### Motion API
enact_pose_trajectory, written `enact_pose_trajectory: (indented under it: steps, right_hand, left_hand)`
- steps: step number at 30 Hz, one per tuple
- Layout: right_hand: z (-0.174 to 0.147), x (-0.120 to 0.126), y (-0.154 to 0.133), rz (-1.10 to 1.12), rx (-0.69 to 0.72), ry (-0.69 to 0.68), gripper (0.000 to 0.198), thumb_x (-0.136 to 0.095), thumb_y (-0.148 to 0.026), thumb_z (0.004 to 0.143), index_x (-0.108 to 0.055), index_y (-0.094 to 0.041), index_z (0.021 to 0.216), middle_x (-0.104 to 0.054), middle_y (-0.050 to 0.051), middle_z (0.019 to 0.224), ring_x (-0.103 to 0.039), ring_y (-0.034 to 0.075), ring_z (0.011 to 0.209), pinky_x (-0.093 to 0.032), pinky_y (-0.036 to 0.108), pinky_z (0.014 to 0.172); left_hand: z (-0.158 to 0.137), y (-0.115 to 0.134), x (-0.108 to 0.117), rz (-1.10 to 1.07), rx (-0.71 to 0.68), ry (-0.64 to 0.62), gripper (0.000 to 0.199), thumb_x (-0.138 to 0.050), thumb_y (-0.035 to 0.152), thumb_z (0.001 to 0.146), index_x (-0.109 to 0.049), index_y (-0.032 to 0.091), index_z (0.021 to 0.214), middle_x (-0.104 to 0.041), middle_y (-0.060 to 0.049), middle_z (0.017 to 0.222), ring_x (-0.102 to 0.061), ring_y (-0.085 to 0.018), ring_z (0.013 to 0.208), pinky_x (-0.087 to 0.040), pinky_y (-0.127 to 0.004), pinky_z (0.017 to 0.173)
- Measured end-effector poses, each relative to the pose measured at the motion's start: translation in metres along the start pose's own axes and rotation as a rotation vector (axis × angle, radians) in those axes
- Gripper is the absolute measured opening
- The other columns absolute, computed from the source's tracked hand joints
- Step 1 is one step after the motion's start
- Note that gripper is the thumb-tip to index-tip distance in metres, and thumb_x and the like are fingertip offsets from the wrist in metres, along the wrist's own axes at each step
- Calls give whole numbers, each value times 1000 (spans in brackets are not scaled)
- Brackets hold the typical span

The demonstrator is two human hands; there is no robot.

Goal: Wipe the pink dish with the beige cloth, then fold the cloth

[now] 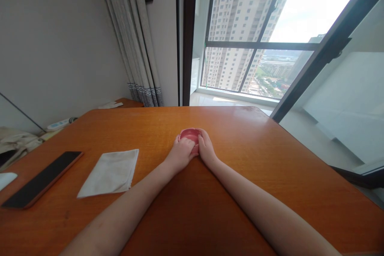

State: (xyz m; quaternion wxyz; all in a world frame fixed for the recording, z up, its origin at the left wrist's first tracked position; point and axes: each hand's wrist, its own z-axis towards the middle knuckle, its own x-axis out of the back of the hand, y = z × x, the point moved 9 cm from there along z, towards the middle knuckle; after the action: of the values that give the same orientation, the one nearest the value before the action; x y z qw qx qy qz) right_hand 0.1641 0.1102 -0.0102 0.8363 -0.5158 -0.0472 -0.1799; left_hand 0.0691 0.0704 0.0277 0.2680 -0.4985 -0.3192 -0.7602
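Note:
A small pink bowl (189, 133) rests on the wooden table, well forward of me and near the middle. My left hand (182, 152) grips its near left side, with fingers curled over the rim and into the bowl. Around the right side wraps my right hand (206, 147), its fingers pressed along the outer wall and rim. Both hands cover much of the bowl's near side, so only the inside and the far rim show.
On the left of the brown table (240, 136) lie a folded white cloth (111, 172) and a dark phone-like slab (45, 178). A white object (6, 180) sits at the left edge. Beyond the table are a grey curtain (132, 36) and a large window (240, 46).

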Motion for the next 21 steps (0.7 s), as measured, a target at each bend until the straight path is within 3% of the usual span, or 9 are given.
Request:
enact_pose_trajectory:
  steps: [5, 9, 12, 14, 17, 21]
  right_hand:
    - [-1, 1, -2, -12, -7, -9, 30, -35, -26, 86, -53, -20, 109, -57, 7, 112, -50, 20, 107, -36, 38, 99]
    - [-1, 2, -5, -14, -8, -10, 29, -35, -28, 87, -54, -20, 108, -58, 7, 111, -51, 19, 105, -37, 39, 97]
    - [0, 2, -6, -10, -4, 1, 29, -35, -30, 88, -54, -20, 108, -58, 8, 111, -51, 20, 106, -37, 39, 98]
    - [0, 3, -7, -5, 0, 9, 29, -35, -31, 89, -54, -19, 108, -57, 8, 111, -50, 19, 107, -36, 39, 98]
    - [1, 4, -9, -3, 5, 17, 28, -35, -31, 89, -54, -20, 107, -58, 8, 110, -51, 19, 107, -36, 38, 99]
    - [0, 4, -10, -17, 3, 17, 28, -35, -32, 90, -54, -20, 107, -58, 8, 111, -51, 19, 108, -36, 38, 99]
  left_hand:
    - [-4, 5, 8, -61, -15, -4, 28, -51, 39, 83, -56, 19, 101, -60, -9, 109, -50, -23, 108, -19, -52, 107]
    - [-27, -10, 44, -62, 2, 74, 38, -42, 39, 87, -46, 24, 122, -49, -7, 131, -42, -23, 122, -11, -57, 108]
    - [-68, -62, 75, -38, 201, 97, 33, -30, 33, 90, -54, 22, 109, -61, -7, 114, -54, -22, 108, -30, -47, 103]
    - [-112, -113, 94, 35, 440, 125, 33, -30, 32, 88, -56, 21, 103, -63, -9, 109, -58, -25, 101, -43, -42, 90]
    - [-185, -182, 114, 259, 748, 182, 32, -36, 38, 81, -58, 19, 95, -64, -17, 101, -61, -35, 90, -45, -48, 76]
    - [-245, -238, 97, 241, 971, 98, 40, -50, 57, 67, -55, 21, 84, -66, -13, 76, -62, -38, 78, -46, -49, 66]
